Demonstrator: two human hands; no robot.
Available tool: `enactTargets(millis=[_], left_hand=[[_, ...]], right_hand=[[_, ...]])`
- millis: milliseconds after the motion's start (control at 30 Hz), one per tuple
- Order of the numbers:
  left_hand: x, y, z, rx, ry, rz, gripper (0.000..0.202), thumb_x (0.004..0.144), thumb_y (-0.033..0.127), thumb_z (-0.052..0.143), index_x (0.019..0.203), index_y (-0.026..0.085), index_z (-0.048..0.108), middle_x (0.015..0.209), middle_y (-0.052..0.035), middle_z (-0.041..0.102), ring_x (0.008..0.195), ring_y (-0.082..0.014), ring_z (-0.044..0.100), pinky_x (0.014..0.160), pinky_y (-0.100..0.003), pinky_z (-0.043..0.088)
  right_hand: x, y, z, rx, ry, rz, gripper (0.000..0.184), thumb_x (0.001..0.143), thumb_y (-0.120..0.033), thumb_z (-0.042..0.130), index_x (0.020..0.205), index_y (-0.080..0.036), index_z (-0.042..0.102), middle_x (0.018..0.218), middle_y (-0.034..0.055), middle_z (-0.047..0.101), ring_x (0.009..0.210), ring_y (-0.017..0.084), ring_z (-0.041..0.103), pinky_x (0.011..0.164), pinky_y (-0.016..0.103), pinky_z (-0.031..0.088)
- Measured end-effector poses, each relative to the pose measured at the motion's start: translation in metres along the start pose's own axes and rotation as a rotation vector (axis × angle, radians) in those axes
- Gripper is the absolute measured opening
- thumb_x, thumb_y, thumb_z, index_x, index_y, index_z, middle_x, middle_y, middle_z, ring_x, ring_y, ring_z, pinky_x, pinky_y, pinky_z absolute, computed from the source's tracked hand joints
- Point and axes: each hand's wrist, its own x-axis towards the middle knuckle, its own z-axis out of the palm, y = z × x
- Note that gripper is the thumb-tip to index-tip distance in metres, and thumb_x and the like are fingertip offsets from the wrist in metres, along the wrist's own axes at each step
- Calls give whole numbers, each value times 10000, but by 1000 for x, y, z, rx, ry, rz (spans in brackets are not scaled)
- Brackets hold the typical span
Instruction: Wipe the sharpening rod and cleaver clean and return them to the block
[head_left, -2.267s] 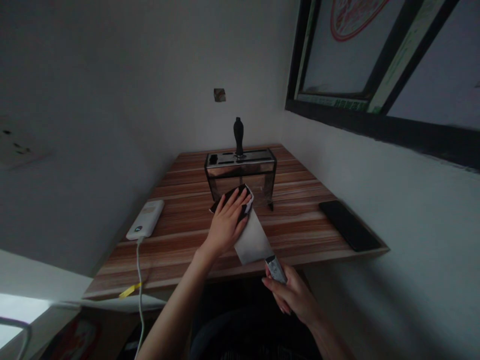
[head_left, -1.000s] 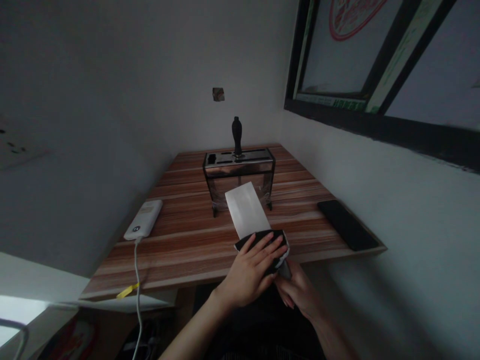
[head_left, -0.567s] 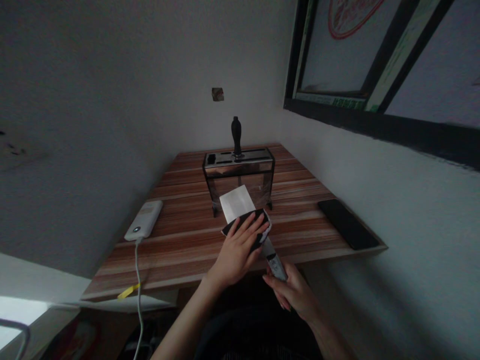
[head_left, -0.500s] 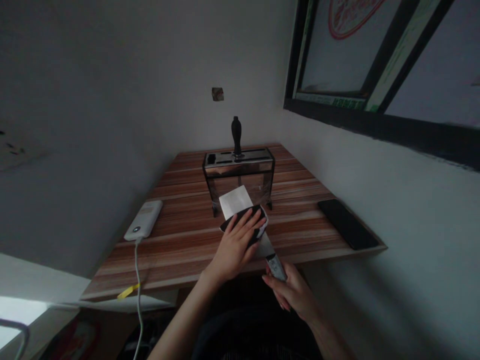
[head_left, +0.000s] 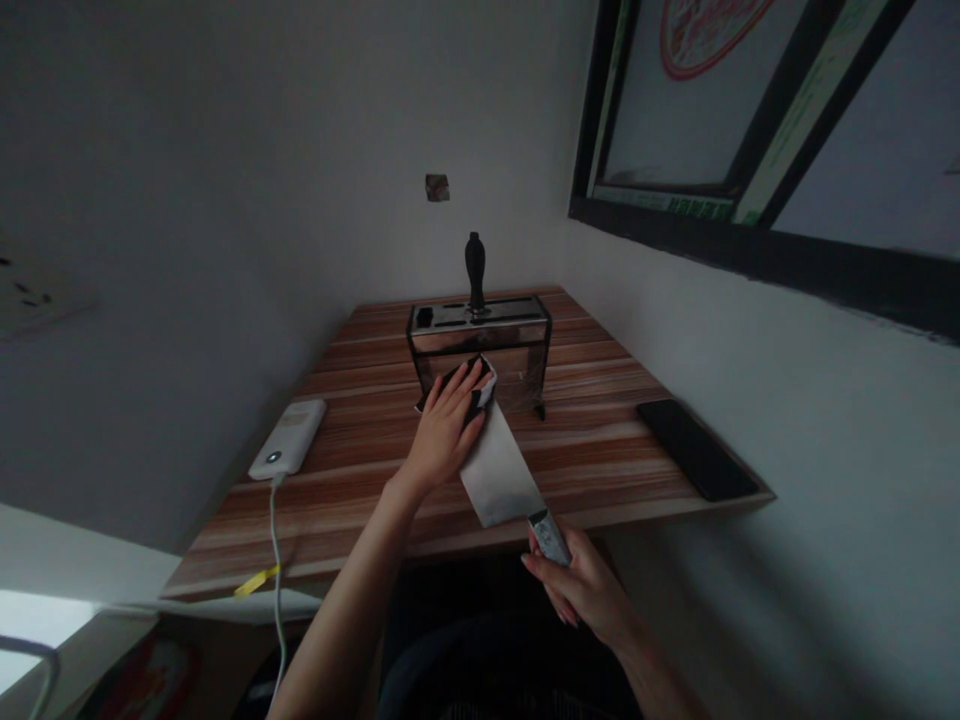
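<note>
My right hand (head_left: 581,590) is closed round the metal handle of a cleaver, below the near edge of the wooden table (head_left: 360,470). The cleaver's broad pale blade (head_left: 501,470) points up and away over the table. My left hand (head_left: 442,430) lies with its fingers flat on a dark cloth (head_left: 471,385), pressing it onto the far tip of the blade. Just behind stands a shiny metal knife block (head_left: 480,345) with one black handle (head_left: 475,270) sticking up from it.
A white power bank (head_left: 290,438) with a white cable (head_left: 276,570) lies at the table's left. A black phone (head_left: 697,448) lies at the right edge. Walls close in on the left, back and right; a dark-framed poster (head_left: 750,120) hangs on the right wall.
My left hand slid the cloth down the blade to the handle, then back up to the tip. The right hand held the cleaver nearly still.
</note>
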Motion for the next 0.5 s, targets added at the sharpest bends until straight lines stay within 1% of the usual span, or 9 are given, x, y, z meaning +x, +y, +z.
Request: enactTargets(millis=[100,267,367,500], left_hand=[[2,-3,2,5,17,-4,493,958,254,318,1445,207,253,1520,-70,273,1423,-178,151,1153,-452,99],[-2,1,5,26,32,-27,484,955,244,326,1435,206,275,1513,-66,294,1422,-181,152,1154,-461,86],[-7,5,6,33,19,-28,489,952,238,339,1435,196,275,1512,-68,293,1424,-184,144,1154,-464,89],[-15,15,11,27,-20,-6,497,941,220,366,1431,193,288,1511,-66,296,1426,-185,135,1154,-465,95]], right_hand=[[-1,0,0,8,-4,-1,327,773,-455,625,839,-194,440,514,-124,406,257,7,281,272,145,212],[-1,-3,1,17,-16,18,341,761,-464,634,831,-196,435,483,-133,386,253,14,269,271,148,226],[-1,-4,2,21,-18,22,348,756,-469,639,831,-194,439,489,-130,393,256,12,268,270,146,223],[0,-2,1,30,-4,32,352,758,-479,638,831,-196,442,439,-142,357,256,17,254,272,142,227]])
